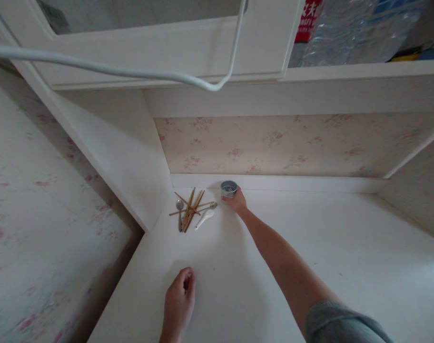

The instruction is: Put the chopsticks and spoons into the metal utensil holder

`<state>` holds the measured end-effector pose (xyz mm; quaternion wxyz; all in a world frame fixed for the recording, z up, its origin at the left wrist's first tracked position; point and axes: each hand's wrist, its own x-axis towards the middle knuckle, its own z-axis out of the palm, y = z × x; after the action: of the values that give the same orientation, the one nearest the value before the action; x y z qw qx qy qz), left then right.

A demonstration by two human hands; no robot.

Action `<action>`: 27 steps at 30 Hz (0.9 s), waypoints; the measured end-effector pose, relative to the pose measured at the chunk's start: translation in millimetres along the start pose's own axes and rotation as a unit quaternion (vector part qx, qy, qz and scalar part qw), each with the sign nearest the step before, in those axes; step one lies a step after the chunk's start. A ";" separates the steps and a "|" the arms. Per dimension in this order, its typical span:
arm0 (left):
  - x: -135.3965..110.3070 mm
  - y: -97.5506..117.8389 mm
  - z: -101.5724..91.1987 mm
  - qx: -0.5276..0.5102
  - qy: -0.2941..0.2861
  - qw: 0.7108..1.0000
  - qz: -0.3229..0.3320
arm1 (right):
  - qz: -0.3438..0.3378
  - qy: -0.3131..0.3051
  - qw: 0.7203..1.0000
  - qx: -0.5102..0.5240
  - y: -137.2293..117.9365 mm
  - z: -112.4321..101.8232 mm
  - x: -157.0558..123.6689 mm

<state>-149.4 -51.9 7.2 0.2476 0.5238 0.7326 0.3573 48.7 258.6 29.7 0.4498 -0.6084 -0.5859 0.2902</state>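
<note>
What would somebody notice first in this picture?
First, the long bare arm stretching across the white table, with the right hand gripping a little metal cup by the back wall. Just left of the cup lies a messy heap of wooden chopsticks with a white spoon beside it. The left hand rests curled on the table, nearest the camera.

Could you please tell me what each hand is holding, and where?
Right hand holds the metal cup by its side wall; left hand holds nothing.
</note>
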 end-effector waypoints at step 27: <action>21.0 98.6 104.7 0.014 -0.209 0.971 0.111 | -0.048 -0.125 0.977 -0.169 44.9 -135.5 -253.6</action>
<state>-20.9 14.9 19.5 0.3464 0.6687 0.6066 0.2549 151.5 -12.3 3.6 0.2770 -0.6062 -0.7063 0.2386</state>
